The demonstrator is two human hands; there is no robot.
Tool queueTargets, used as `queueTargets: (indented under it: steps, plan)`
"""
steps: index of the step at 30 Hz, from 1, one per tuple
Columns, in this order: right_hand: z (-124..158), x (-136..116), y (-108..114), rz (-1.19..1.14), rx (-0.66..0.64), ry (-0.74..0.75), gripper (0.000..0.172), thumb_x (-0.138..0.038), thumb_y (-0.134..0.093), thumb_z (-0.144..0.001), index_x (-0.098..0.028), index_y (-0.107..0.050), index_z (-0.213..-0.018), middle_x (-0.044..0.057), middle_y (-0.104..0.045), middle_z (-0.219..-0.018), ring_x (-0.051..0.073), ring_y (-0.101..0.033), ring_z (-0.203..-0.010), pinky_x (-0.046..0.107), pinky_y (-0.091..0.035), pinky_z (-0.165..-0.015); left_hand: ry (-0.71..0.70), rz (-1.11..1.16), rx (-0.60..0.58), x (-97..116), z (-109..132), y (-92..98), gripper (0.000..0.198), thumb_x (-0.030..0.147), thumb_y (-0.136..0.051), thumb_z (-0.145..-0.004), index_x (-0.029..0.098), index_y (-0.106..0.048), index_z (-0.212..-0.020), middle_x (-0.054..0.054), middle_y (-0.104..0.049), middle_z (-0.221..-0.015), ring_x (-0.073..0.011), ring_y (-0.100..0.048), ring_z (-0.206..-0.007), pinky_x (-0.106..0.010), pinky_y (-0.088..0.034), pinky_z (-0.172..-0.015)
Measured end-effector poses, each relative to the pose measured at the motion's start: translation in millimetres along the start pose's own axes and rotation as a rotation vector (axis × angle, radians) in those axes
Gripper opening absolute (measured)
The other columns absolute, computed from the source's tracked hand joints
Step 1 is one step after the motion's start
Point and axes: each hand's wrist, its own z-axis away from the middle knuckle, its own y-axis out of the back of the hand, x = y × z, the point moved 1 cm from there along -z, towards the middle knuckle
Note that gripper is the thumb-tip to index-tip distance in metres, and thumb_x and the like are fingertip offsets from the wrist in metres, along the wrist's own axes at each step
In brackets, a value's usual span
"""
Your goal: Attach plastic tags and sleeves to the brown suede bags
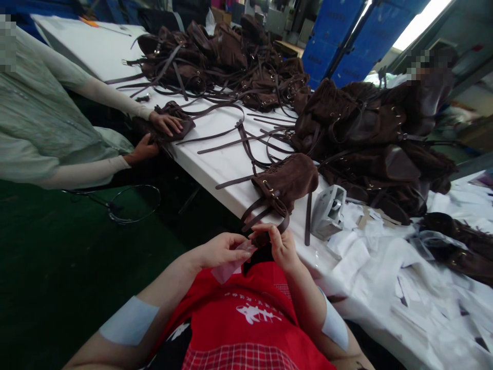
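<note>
The left hand [221,251] and the right hand [284,247] meet low in the view, just above a red apron [246,308]. The left hand's thumb and fingers are pressed together on a small clear sheet [230,266], which hangs from them toward 6 o'clock. The right hand's fingertips pinch the end of a dark brown strap [265,218]; the strap loops up toward 12 o'clock to a brown suede bag [287,181]. That bag lies on its side near the edge of a white table [223,159], just past the hands.

At 2 o'clock from the hands, touching the table top beside the bag, stands a grey plastic tool [327,210]. Past it, at 3 to 4 o'clock, lie white paper scraps [385,267]. A heap of brown bags [377,139] fills the 2 o'clock side, and another pile of bags [219,56] with loose straps lies at 12 o'clock.

At 10 o'clock a co-worker in a pale green top rests one hand [166,122] flat on a bag [181,126] at the table edge, the other hand [143,150] just below it.
</note>
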Motion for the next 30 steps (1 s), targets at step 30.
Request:
queueTargets:
  steps: [30]
  plan:
    - [-9, 11, -9, 0.087, 0.197, -0.111, 0.058, -0.062, -0.037, -0.095, -0.021, -0.078, -0.088, 0.008, -0.077, -0.09, 0.022, -0.069, -0.084, 0.036, -0.054, -0.08, -0.043, 0.214, -0.084, 6, 12, -7.8, 0.039, 0.039, -0.085, -0.065, 0.012, -0.07, -0.09, -0.006, -0.073, -0.084, -0.0138, -0.064, -0.069, -0.027, -0.048, -0.069]
